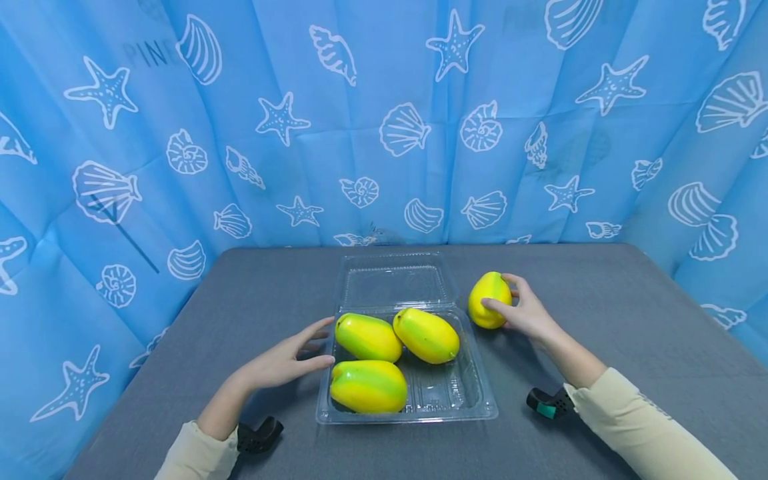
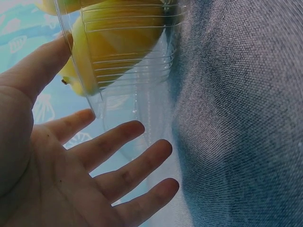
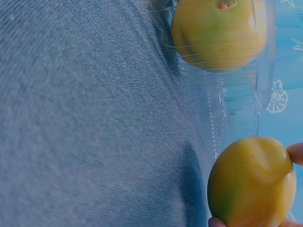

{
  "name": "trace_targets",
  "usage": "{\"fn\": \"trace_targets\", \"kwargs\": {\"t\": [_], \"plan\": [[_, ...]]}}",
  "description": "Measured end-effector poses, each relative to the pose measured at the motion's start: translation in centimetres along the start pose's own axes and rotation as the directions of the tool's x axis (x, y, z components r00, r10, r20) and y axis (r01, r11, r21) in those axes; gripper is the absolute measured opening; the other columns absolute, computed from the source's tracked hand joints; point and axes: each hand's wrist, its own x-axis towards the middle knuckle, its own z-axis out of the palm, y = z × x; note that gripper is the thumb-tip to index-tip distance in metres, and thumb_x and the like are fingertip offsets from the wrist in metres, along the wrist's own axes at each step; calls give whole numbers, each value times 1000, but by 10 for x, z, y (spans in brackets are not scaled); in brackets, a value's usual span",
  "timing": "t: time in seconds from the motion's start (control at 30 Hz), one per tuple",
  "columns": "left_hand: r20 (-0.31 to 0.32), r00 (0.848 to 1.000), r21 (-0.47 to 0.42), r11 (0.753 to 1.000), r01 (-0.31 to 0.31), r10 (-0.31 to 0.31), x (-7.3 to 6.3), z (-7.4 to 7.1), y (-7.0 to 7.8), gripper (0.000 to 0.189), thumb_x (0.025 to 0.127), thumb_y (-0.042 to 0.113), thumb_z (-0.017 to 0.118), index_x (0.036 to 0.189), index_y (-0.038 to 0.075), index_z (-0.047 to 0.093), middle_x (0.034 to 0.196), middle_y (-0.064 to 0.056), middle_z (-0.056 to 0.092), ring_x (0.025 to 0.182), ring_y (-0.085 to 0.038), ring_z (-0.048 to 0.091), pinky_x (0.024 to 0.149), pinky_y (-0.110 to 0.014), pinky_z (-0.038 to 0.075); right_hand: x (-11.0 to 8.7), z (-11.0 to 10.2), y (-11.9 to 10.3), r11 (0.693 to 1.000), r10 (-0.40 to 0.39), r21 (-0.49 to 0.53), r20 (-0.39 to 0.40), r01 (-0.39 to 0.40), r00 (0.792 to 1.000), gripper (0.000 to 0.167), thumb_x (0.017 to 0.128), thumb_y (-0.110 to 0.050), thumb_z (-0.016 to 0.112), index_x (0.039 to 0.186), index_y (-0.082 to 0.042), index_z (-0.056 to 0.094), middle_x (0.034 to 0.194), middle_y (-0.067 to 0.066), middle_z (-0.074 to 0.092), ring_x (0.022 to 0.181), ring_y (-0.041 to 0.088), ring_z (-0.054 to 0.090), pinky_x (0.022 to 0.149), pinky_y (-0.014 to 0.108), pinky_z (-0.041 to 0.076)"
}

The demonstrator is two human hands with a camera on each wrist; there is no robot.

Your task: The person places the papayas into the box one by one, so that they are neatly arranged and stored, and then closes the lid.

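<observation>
My right hand (image 1: 528, 313) grips a yellow-green mango (image 1: 489, 300) between thumb and fingers, to the right of a clear plastic clamshell box (image 1: 450, 393). In the right wrist view the held mango (image 3: 251, 184) appears slightly above the cloth, with its shadow beside it. Three similar mangoes lie in the box: one at back left (image 1: 367, 338), one at back right (image 1: 426, 335) and one at front left (image 1: 369, 387). At the box's left rim, my left hand (image 1: 288, 360) has its fingers spread and extended; the thumb (image 2: 52, 59) appears to touch the rim.
The box's transparent lid (image 1: 396, 280) lies folded back behind it. Grey cloth covers the table (image 1: 600, 300). A blue curtain (image 1: 372, 153) with shells and starfish hangs behind. Black wrist devices sit below the left cuff (image 1: 259, 435) and right cuff (image 1: 549, 403).
</observation>
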Motion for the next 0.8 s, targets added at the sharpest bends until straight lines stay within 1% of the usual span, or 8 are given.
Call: {"fn": "trace_targets", "kwargs": {"t": [0.27,0.7,0.8], "plan": [[2,1000,-2,1000,3,-3,0,0,0,71,93,41,53,150,22,15,152,-20,28,135,-42,34,107,-61,32,-3,-6,-4,1000,-9,-4,-8,9,1000,86,91,-40,56,149,-4,4,145,36,17,118,43,41,75,30,52],[4,1000,-3,1000,6,-6,0,0,-1,70,93,41,53,150,23,16,151,-19,29,136,-41,35,106,-61,33,-7,-13,-5,999,-33,15,-20,33,999,83,92,-36,54,149,-4,2,145,35,16,118,44,38,82,34,52],[4,1000,0,1000,7,-7,0,0,-1,70,93,41,53,150,23,16,151,-19,29,135,-41,35,106,-61,33,-9,-15,-7,999,-41,20,-16,41,999,83,93,-36,53,149,-4,1,146,35,14,120,45,36,82,33,50]]}}
